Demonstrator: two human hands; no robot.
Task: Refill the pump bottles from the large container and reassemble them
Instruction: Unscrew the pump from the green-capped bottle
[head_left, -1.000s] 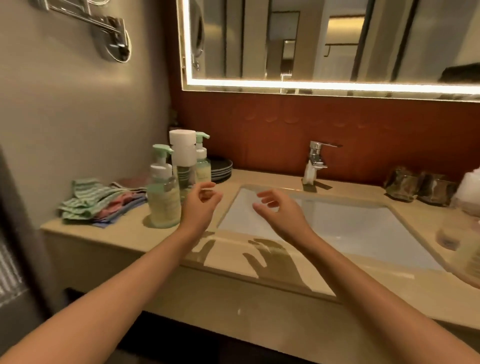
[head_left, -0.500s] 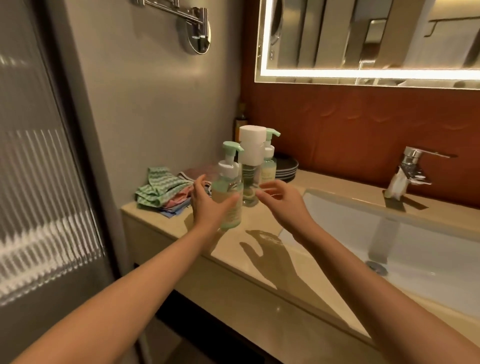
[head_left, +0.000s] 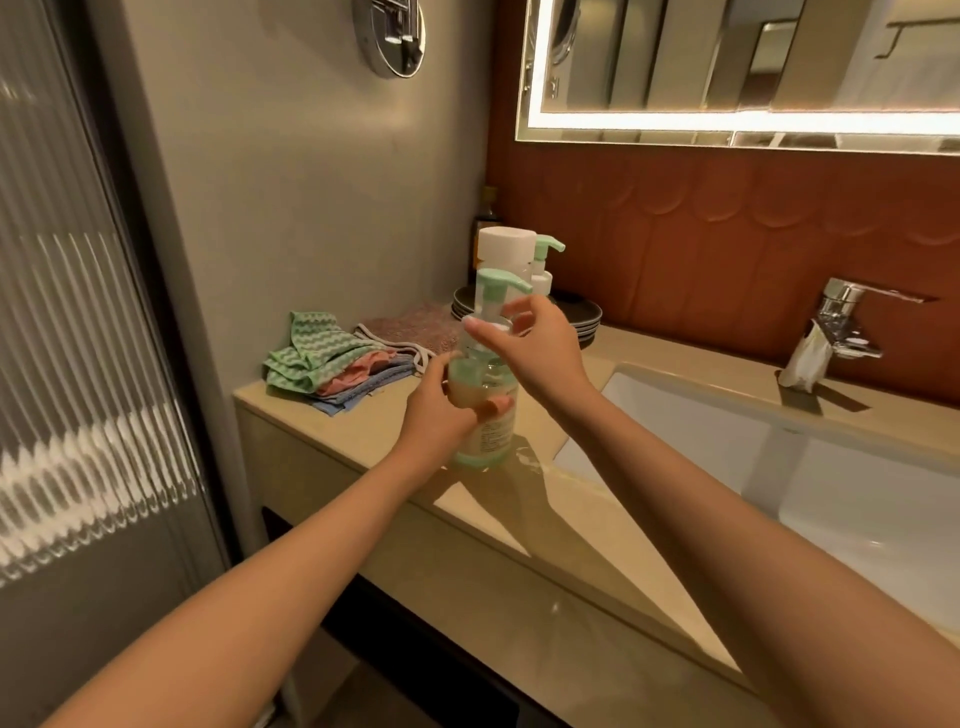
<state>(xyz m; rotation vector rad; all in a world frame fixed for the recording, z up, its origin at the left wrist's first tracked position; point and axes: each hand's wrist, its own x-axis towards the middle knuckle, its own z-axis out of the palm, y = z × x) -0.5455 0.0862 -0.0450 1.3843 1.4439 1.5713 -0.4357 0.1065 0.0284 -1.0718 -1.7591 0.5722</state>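
We observe a long beige stone worktop (head_left: 519, 551) running along a rust-red tiled back wall (head_left: 727, 239), with a lit rectangular mirror (head_left: 737, 67) mounted above. A white rectangular sink basin (head_left: 831, 483) is set into the worktop on the right, and a chrome lever tap (head_left: 826, 332) stands behind it. At the far left corner we note a pile of folded cloths, green zigzag on top with pink and blue beneath (head_left: 332, 364); a stack of dark plates (head_left: 582, 317) sits just behind them towards the wall. The clear pump bottle with pale green pump head and pale liquid (head_left: 488, 410) stands upright on the worktop near its front edge, left of the basin. Behind it stand a tall container with a broad white cap (head_left: 506, 249) and a second green-pumped bottle (head_left: 545, 260), close together. The left hand (head_left: 441, 410) is wrapped around the lower body of the front bottle, fingers (head_left: 496, 405) curled round its far side and pressed on it. The right hand (head_left: 535, 348) is at the bottle's collar below the pump head, thumb and fingers closed around the neck; the image is blurred there, and we cannot tell how firm the hold is.
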